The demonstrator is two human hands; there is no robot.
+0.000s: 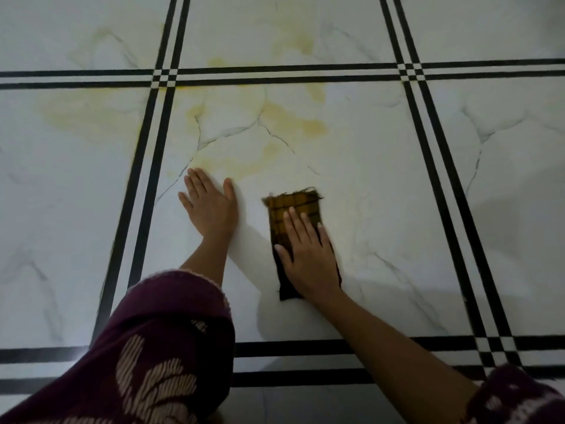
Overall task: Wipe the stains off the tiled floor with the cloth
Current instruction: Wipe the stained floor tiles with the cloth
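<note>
Fingers flat: right hand (pixel 308 255) on cloth (pixel 293 206) | left hand (pixel 211 206) on floor (pixel 382 179)

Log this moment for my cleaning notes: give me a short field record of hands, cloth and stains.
left hand: left hand flat on the white marble-look tiled floor, empty
right hand: right hand pressed flat on the folded brown-yellow checked cloth
stains: yellow stains ahead of both hands, across several tiles
cloth position: short of the stains
</note>
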